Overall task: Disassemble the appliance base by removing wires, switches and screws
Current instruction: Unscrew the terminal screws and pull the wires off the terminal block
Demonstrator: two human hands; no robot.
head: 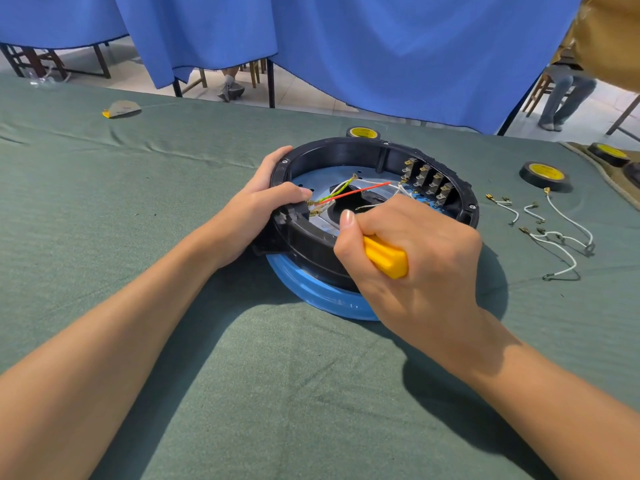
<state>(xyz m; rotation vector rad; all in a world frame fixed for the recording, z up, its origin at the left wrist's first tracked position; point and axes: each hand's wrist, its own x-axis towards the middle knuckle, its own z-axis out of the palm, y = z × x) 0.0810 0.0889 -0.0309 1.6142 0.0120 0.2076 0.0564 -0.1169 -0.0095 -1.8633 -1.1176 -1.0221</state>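
The round appliance base [346, 148], black with a blue lower rim [311, 289], lies open side up on the green cloth. My left hand [263, 199] grips its left wall, thumb over the rim by the cord socket. My right hand [408, 258] holds a yellow-handled tool [386, 258]; its tip is hidden inside the base. A red wire [360, 191], a green-yellow wire [341, 188] and white wires [403, 190] run across the metal floor. A row of switches [429, 181] lines the right inner wall.
Several loose white wires with terminals [557, 233] lie on the cloth right of the base. Black tape rolls with yellow cores sit behind the base [362, 132] and at right [543, 173]. A small grey item [121, 108] lies far left. Blue curtains hang behind the table.
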